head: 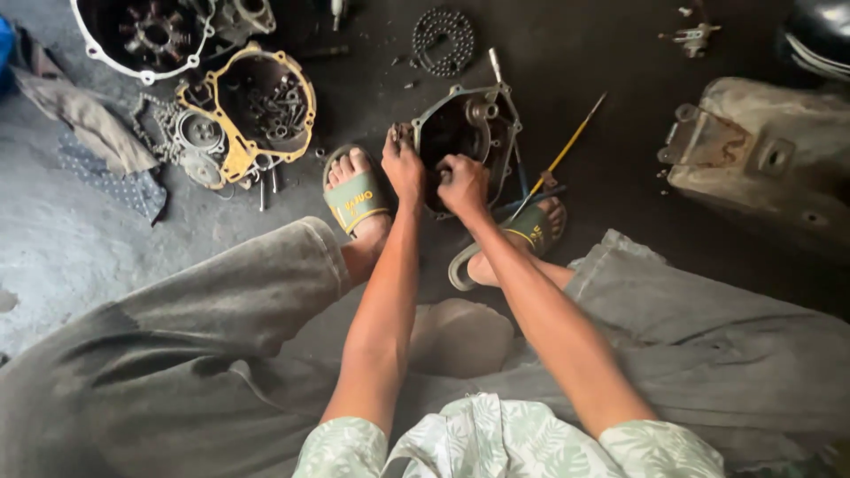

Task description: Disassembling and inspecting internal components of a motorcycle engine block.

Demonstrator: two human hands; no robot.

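Here, in the head view, a grimy engine case half [469, 142] stands on the dark floor [620, 53] between two sandalled feet. The left hand [403, 164] curls over its left rim, fingers bent against the edge. The right hand [462, 184] is a closed fist pressed inside the case's hollow; what it pinches cannot be told.

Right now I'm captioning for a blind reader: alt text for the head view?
Both hands, left hand and right hand, grip a greasy engine casing between sandalled feet on an oily floor; another casing with a yellow gasket lies left.
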